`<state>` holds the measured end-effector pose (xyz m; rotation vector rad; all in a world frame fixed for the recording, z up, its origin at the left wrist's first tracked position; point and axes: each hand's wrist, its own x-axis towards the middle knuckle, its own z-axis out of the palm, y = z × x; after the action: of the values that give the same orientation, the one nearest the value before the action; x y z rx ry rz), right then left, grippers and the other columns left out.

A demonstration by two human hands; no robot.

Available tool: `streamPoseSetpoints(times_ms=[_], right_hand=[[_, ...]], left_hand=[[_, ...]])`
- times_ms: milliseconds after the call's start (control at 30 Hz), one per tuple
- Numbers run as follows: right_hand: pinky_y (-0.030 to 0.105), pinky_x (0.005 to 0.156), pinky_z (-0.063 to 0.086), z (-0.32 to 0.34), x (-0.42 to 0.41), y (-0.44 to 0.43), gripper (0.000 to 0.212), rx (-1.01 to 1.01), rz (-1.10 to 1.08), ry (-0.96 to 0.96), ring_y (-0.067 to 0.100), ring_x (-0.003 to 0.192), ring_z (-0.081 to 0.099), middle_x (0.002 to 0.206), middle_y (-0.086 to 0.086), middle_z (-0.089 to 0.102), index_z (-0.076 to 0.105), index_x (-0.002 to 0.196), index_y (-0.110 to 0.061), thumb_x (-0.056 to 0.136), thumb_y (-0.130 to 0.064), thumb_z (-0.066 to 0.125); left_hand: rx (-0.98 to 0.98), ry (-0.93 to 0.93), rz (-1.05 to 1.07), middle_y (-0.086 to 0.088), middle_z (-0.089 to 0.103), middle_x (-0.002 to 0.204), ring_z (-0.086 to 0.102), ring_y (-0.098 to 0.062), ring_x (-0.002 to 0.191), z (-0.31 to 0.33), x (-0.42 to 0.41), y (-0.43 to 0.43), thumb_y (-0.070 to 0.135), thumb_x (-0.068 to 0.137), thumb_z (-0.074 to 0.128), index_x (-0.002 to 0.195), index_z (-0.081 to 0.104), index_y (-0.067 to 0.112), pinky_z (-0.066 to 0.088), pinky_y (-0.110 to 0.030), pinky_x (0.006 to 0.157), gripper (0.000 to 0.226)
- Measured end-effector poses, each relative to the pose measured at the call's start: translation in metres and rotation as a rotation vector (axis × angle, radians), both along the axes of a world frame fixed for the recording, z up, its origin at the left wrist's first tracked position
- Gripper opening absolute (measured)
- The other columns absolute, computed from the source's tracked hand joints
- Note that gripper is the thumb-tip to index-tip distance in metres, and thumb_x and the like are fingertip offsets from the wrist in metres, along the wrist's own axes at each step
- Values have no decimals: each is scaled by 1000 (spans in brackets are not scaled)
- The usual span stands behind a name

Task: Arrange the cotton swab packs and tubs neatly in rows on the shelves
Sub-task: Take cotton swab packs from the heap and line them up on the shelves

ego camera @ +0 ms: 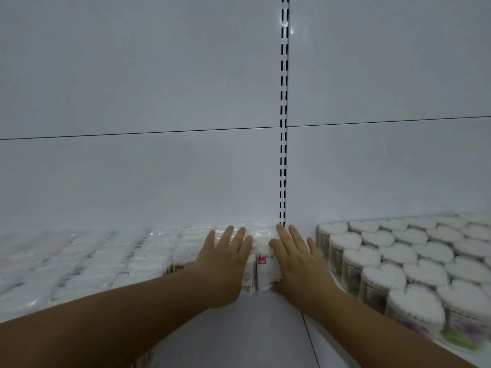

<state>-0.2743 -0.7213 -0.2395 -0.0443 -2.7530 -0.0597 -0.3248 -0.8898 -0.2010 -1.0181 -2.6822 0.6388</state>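
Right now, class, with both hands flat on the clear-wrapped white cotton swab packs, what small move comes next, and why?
Probably press the clear-wrapped white cotton swab packs together and back: the left hand and right hand flank them, and the front red-labelled packs look uneven.

The white shelf (255,330) is carrying clear swab packs (93,261), lying in rows from under both grips out past the left grip (225,258). Heart-shaped tubs (398,261) are standing in rows just right of the right grip (295,258).
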Motion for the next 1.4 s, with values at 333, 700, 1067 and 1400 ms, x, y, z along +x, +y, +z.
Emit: streamPoseSetpoints(times_ms=[333,700,1067,1400], right_hand=[[55,115,-9,20,0,-4,99,73,29,-273,28,143,-27,155,7,-31,-23,148,-30,88,-65,47],[42,119,7,137,118,114,72,368,-115,-354,22,149,-5,162,5,-5,5,153,-30,96,-55,40],[45,115,26,133,383,355,76,78,-677,-409,26,145,21,161,4,13,1,153,-35,94,-56,44],[41,116,23,80,534,486,75,-161,-747,-415,25,146,18,162,1,8,5,153,-34,95,-46,51]], left_hand=[[-8,-81,42,-8,14,159,20,-28,144,14,-13,7,52,88,57,153,1,14,22,-52,115,94],[135,-248,-61,-2,2,163,9,-17,149,115,22,54,62,92,40,154,4,18,13,-32,118,85],[179,-66,-574,2,6,163,-4,-15,149,109,207,381,53,101,26,154,12,22,0,-42,121,63],[218,-380,-760,-1,12,162,8,-16,149,84,341,599,52,98,40,154,15,24,15,-37,119,67]])
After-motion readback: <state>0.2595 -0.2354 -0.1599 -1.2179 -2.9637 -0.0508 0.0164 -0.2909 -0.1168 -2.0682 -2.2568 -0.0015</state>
